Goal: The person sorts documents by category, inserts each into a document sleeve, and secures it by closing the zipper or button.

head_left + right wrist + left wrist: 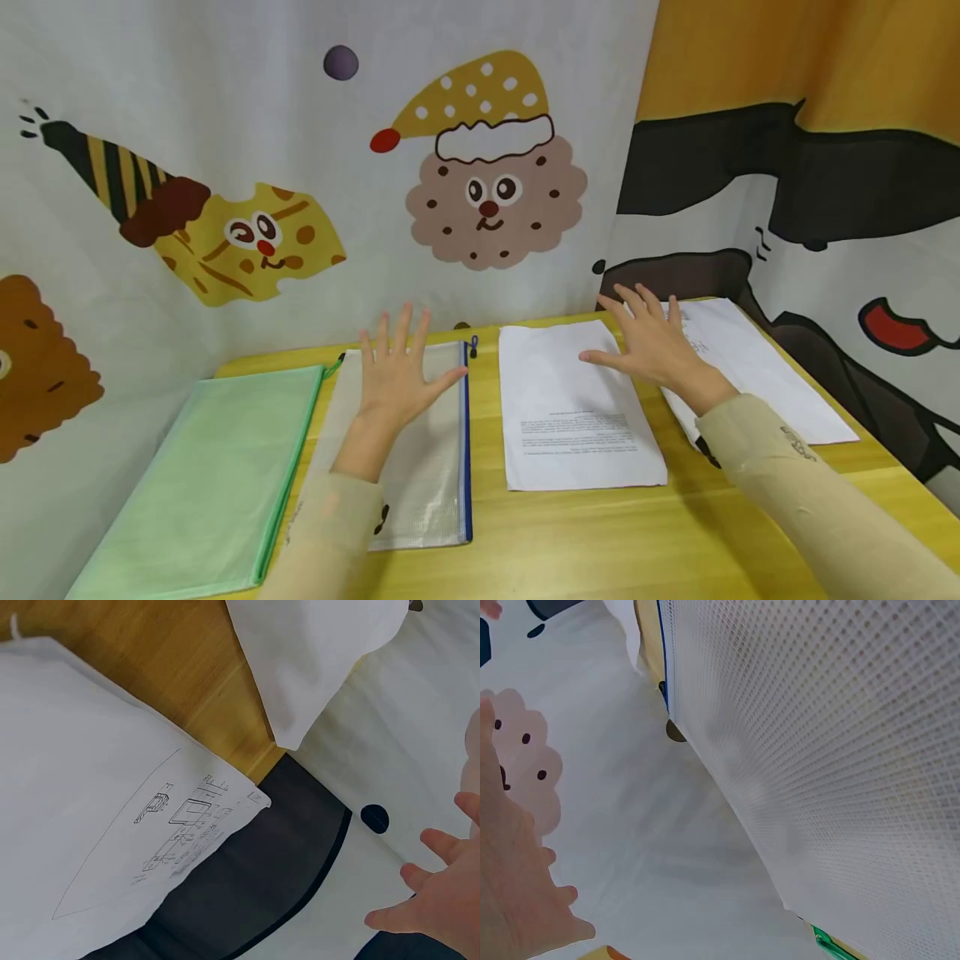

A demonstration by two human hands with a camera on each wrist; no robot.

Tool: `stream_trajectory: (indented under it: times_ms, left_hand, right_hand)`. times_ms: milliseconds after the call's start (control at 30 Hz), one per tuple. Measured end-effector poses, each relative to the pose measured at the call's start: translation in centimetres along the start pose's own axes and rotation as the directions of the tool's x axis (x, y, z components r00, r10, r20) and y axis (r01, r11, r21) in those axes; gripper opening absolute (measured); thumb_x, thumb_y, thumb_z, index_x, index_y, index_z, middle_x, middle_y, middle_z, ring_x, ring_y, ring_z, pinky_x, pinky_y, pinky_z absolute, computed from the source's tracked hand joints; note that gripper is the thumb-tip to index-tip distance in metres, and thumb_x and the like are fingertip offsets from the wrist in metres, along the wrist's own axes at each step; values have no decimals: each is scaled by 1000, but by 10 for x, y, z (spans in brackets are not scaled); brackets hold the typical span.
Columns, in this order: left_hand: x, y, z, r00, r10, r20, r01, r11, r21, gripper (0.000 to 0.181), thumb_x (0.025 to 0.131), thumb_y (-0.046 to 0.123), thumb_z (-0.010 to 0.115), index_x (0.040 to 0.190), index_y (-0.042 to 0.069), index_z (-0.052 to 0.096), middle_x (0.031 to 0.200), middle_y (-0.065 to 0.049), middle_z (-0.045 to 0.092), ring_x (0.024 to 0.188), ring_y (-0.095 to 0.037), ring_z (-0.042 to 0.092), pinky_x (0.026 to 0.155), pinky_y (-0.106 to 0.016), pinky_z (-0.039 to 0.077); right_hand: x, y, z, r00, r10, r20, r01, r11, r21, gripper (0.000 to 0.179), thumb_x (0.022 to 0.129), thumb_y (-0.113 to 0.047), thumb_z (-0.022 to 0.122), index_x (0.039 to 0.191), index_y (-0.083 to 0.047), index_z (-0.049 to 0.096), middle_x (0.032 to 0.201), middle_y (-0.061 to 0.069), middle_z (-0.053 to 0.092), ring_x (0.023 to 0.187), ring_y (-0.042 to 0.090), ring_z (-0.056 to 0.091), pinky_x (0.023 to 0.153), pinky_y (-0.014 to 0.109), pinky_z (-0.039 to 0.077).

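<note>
With fingers spread, my left hand (397, 379) hovers over a clear mesh zip pouch (427, 500) that has a blue zipper edge. In the left wrist view the pouch's woven grid (817, 750) fills the right side, apart from the hand (517, 877). My right hand (656, 346), fingers also spread, is raised between a printed sheet of paper (570, 375) and a stack of white papers (765, 375). Line drawings show on the stack (97, 765) in the right wrist view, and that hand (442, 885) holds nothing. A green zip pouch (202, 475) lies at the left.
The yellow wood-grain table (570, 550) carries everything in a row. A cartoon-printed curtain (262, 108) hangs right behind its back edge. Something dark (707, 452) pokes out beneath the right-hand paper stack.
</note>
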State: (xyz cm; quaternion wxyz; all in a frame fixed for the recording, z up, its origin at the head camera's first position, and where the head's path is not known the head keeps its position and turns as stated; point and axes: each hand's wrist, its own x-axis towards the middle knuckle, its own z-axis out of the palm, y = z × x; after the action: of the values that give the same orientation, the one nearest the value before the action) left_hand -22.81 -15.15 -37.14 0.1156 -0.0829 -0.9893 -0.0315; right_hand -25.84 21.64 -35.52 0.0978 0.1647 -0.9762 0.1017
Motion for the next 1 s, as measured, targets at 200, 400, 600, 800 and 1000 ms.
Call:
stream_trajectory:
  times_ms: [200, 400, 600, 800, 1000]
  left_hand:
    - [-3, 3, -1, 1000, 8, -14, -8, 1000, 7, 103, 85, 83, 40, 162, 23, 6, 170, -5, -2, 155, -40, -1, 122, -67, 3]
    - [-4, 6, -5, 1000, 17, -20, -17, 1000, -7, 101, 86, 81, 42, 162, 24, 7, 170, -1, 5, 156, -38, 0, 123, -65, 2]
    - [-9, 8, -8, 999, 31, -14, -31, 999, -25, 98, 88, 78, 44, 162, 24, 7, 169, -1, 8, 156, -37, 5, 124, -64, 4]
    - [-13, 9, -10, 999, 50, -19, -51, 997, -60, 93, 90, 73, 49, 161, 21, 18, 169, -5, 14, 154, -38, 12, 124, -58, 18]
    - [-14, 10, -14, 997, 69, -17, -70, 996, -54, 90, 90, 68, 53, 159, 18, 24, 166, -10, 22, 152, -38, 22, 124, -55, 22]
  right_hand:
    - [-1, -2, 0, 1000, -17, -9, 17, 1000, 3, 95, 83, -69, 64, 154, -12, 34, 157, 21, 31, 146, 47, 23, 114, 77, 11]
    - [0, 0, 1, 999, -39, -37, 40, 999, 19, 95, 83, -64, 68, 153, -8, 36, 155, 24, 34, 142, 47, 31, 116, 66, 27]
    - [-1, 0, 1, 999, -40, -22, 41, 999, 34, 96, 82, -64, 69, 152, -7, 38, 155, 25, 34, 140, 49, 33, 111, 68, 34]
    - [-2, 1, -1, 999, -35, -5, 35, 998, 43, 93, 84, -63, 69, 150, -4, 40, 153, 26, 36, 137, 50, 37, 108, 68, 37]
    - [-2, 2, 0, 999, -14, 41, 12, 999, 48, 90, 85, -62, 68, 148, -4, 42, 150, 27, 40, 133, 50, 43, 102, 67, 44]
